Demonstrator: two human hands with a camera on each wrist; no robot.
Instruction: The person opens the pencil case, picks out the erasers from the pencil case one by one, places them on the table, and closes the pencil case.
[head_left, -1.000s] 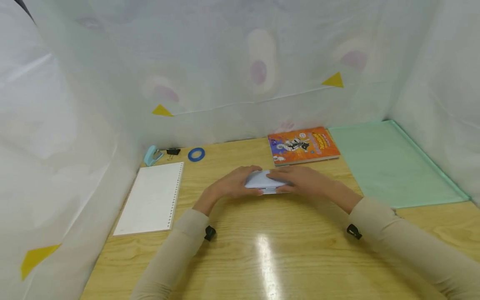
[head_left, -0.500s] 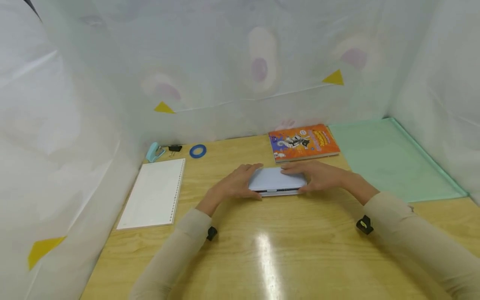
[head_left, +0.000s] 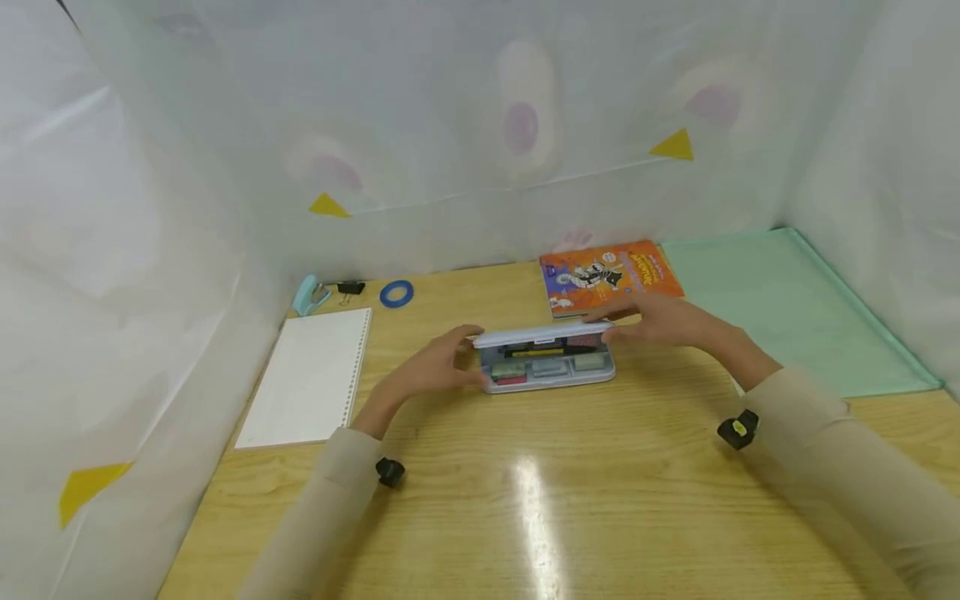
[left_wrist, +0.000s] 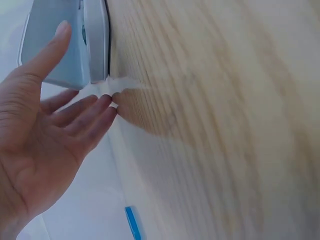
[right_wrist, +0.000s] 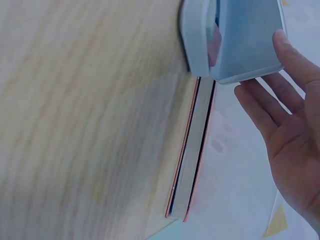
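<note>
A pale blue pencil case [head_left: 551, 384] stands part-way open on the wooden table, its hinged lid [head_left: 540, 335] tilted up. Inside show a yellow-and-black pencil [head_left: 525, 353], a green block [head_left: 508, 369], a pale block [head_left: 589, 361] and other small items. My right hand [head_left: 660, 321] holds the lid at its right end, thumb at the front edge and fingers behind, as the right wrist view shows on the lid [right_wrist: 247, 45]. Beside the left end is my left hand [head_left: 431, 364], fingers loosely extended, its thumb in front of the lid [left_wrist: 70, 57] in the left wrist view.
Behind the case lies an orange book [head_left: 611, 279]. A green mat [head_left: 802, 317] covers the right back. On the left are a white spiral notebook [head_left: 307, 379], a light blue stapler [head_left: 307, 296], a black binder clip [head_left: 350, 288] and a blue ring [head_left: 396, 293]. White sheeting [head_left: 420, 108] encloses the table.
The pencil case's lid has swung up, showing the contents. My right hand has moved right and up with the lid; my left hand has shifted left to the case's end.
</note>
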